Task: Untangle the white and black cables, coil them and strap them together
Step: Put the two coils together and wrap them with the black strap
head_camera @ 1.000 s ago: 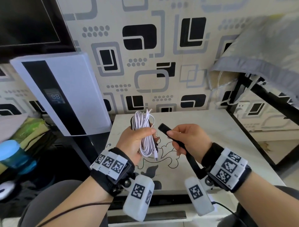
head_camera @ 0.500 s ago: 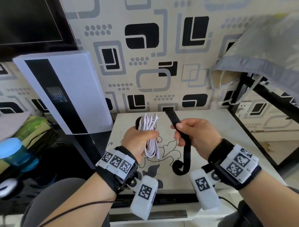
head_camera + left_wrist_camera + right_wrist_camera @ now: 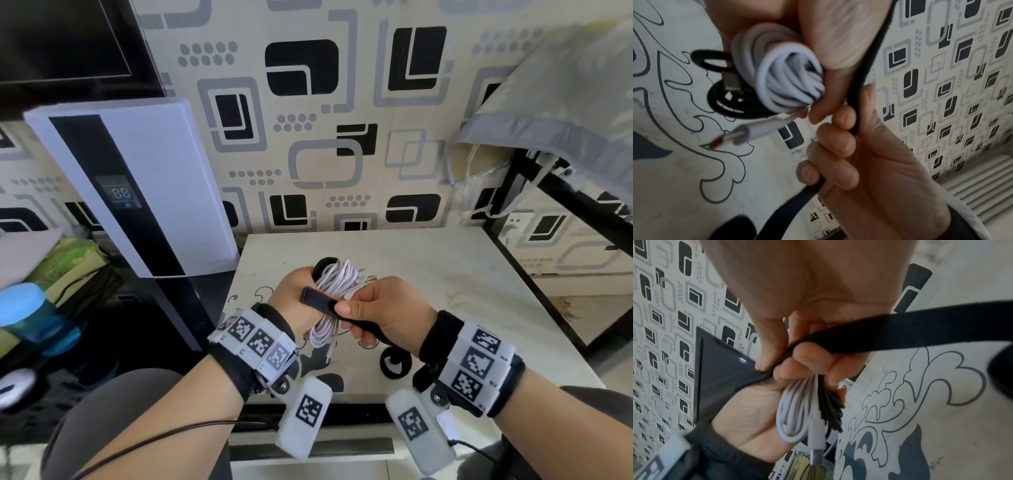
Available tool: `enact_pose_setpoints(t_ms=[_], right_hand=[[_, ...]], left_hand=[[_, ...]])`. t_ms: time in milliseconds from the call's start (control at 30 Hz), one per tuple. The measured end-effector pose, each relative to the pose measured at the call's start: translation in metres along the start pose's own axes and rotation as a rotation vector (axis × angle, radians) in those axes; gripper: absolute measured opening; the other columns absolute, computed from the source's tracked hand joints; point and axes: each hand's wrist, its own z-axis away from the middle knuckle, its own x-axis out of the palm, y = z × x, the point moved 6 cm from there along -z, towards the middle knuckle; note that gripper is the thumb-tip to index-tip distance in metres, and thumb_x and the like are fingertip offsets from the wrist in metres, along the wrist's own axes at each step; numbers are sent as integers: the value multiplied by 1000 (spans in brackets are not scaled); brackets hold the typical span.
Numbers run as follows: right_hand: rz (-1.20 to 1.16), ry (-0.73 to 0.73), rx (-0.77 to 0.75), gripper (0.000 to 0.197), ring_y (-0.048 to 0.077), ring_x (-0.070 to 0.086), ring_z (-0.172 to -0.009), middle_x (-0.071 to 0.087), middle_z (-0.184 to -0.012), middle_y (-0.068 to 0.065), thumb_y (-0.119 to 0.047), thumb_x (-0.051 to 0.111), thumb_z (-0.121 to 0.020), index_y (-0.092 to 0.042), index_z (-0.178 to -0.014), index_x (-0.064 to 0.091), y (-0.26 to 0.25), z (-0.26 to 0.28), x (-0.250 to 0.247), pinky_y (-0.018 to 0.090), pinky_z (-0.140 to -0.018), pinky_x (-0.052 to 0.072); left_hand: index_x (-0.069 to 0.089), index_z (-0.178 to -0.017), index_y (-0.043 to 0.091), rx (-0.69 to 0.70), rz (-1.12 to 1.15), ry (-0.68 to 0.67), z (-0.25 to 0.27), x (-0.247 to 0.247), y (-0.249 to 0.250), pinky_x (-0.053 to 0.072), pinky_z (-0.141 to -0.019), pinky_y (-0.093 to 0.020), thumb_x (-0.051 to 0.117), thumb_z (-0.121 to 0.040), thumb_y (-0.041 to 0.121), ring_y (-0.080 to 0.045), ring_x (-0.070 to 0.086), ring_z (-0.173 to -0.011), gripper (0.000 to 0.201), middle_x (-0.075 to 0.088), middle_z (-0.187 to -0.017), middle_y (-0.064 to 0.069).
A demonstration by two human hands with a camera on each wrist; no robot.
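Strapping step in hand: both coils already bundled, strap not yet wrapped. Nearest, the right hand (image 3: 387, 313) pinches the black strap (image 3: 318, 300) between thumb and curled fingers, laying its free end across the bundle; the strap's tail hangs below the fist and curls just above the table (image 3: 445, 274). Strap is flat woven fabric, matte, slightly fuzzy at the edge (probably hook-and-loop, cannot confirm). Just beside it, the left hand (image 3: 296, 301) is clenched round the middle of both coils, held above the table, not resting on it. The white cable (image 3: 334, 287) is smooth, round, glossy, in long narrow loops, one plug dangling free at the bottom; the black cable (image 3: 830, 405) sits against it on the side away from the palm, thinner and matte. Next move, as I judge it: pass the strap round the bundle's waist, pull snug, press the end down, without the left grip letting loops slip. Farther back, a white appliance (image 3: 137, 185) stands against the patterned wall (image 3: 308, 137).
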Motion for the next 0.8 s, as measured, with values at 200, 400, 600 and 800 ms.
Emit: enact_pose_setpoints(t_ms=[200, 400, 600, 800], right_hand=[[-36, -2, 9, 33, 21, 44, -42, 58, -52, 12, -25, 68, -86, -5, -61, 68, -4, 7, 3, 27, -50, 40], [53, 80, 62, 42, 18, 42, -37, 52, -44, 8, -33, 73, -80, -8, -49, 61, 2, 7, -3, 24, -44, 42], [43, 150, 32, 44, 12, 42, -35, 50, -39, 2, -31, 73, -81, -10, -46, 57, 0, 14, 3, 17, -40, 39], [24, 200, -7, 46, 12, 39, -32, 47, -36, 1, -30, 70, -85, -7, -47, 56, -3, 18, 4, 19, -39, 37]], left_hand=[[52, -64, 27, 75, -98, -47, -6, 0, 9, 36, -50, 0, 63, -91, 22, 10, 51, -49, 30, 53, -57, 11], [56, -79, 29, 183, -190, -202, 2, 8, 16, 36, -59, 2, 73, -84, 23, 10, 53, -62, 19, 55, -70, 14], [62, -89, 23, 207, 37, -329, 11, 8, 20, 53, -79, -19, 78, -78, 10, 1, 60, -77, 24, 65, -83, 4], [61, -100, 11, 175, 160, -470, 17, 11, 20, 52, -84, -34, 75, -77, -6, -11, 66, -89, 32, 67, -91, -9]])
